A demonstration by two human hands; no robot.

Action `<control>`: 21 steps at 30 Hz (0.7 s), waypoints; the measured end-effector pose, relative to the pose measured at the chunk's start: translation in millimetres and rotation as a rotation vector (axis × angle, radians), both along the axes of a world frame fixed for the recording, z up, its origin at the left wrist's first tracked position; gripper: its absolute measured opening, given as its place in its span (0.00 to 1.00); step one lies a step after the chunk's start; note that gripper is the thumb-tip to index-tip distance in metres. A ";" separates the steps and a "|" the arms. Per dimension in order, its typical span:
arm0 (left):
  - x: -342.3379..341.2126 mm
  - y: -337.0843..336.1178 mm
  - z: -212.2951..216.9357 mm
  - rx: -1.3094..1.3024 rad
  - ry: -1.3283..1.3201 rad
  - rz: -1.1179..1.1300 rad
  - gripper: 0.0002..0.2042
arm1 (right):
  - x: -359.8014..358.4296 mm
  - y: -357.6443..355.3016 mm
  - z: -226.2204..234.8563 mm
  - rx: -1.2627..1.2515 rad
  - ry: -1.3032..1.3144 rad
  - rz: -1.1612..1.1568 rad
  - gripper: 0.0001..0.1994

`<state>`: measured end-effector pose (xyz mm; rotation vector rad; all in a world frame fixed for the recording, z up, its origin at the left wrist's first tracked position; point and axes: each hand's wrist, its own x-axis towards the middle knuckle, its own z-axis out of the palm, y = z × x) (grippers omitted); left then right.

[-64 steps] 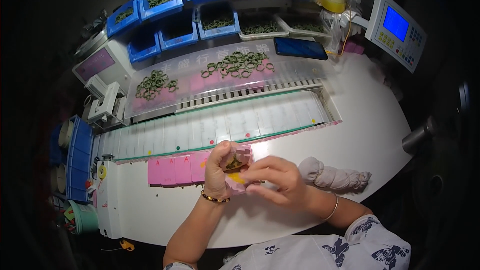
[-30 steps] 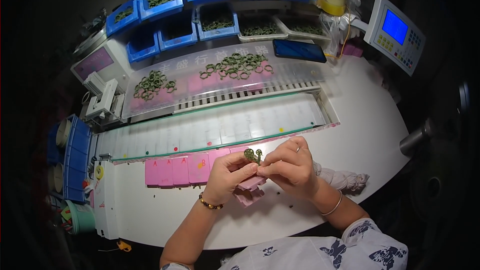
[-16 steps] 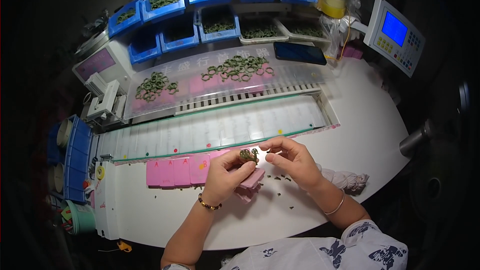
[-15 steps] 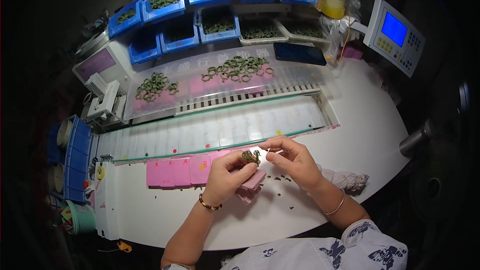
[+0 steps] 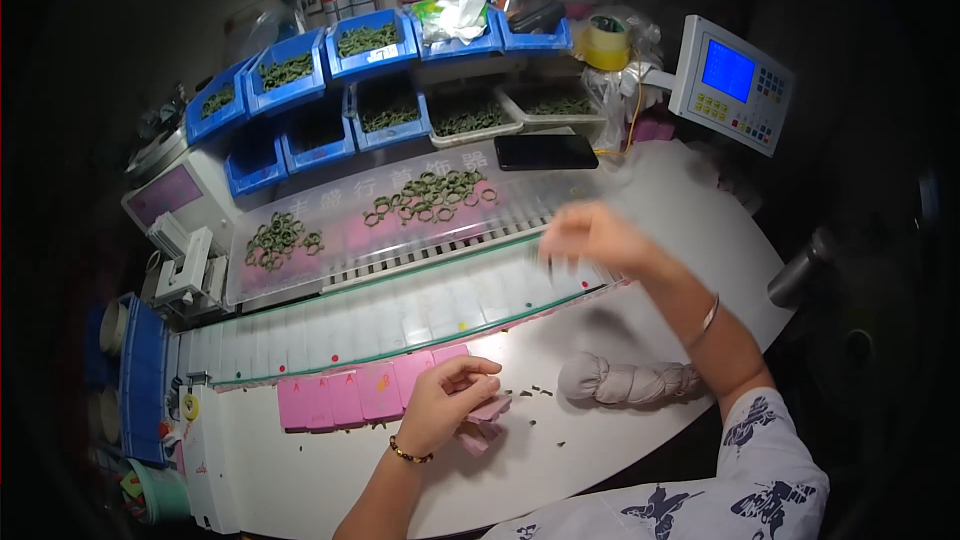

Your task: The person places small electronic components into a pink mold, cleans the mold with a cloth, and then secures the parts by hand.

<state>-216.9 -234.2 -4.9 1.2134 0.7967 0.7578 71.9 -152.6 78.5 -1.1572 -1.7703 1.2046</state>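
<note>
Left hand [image 5: 446, 405] is curling around pink mold pieces [image 5: 485, 420], matte, rubbery-looking, notched at the edges; they are sitting under its fingers, just above the tabletop. Right hand [image 5: 598, 237] is hovering over the right part of the pale strip [image 5: 400, 318], fingers bending downward; motion blur, cannot tell whether it is pinching anything. Small dark green scraps [image 5: 543, 393] are lying just right of the mold pieces. Flat pink blocks [image 5: 340, 397] are lining up edge to edge left of the left hand, red marks on some. A wrinkled greyish cloth bundle [image 5: 640, 382], lumpy and knotted, is lying to the right.

Smooth white tabletop [image 5: 330, 480] is running out to a curved front edge, leaving the left hand room toward the body. Green edging is bounding the strip; a wide gap is separating the hands.

Farther back, a translucent plastic sheet [image 5: 336, 220] is carrying two heaps of green openwork rings [image 5: 430, 197]. A black phone [image 5: 546, 151] is lying at its right end. Blue bins [image 5: 290, 95] are standing in two rows, several holding green pieces, one holding white crumpled plastic; the lower left one is too dark to tell. White trays [image 5: 480, 134] are holding more green pieces.
</note>
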 end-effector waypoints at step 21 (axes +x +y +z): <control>16.5 -5.4 -6.8 -0.505 -0.564 0.178 0.16 | -100.3 -122.6 -57.3 0.688 -0.272 0.273 0.25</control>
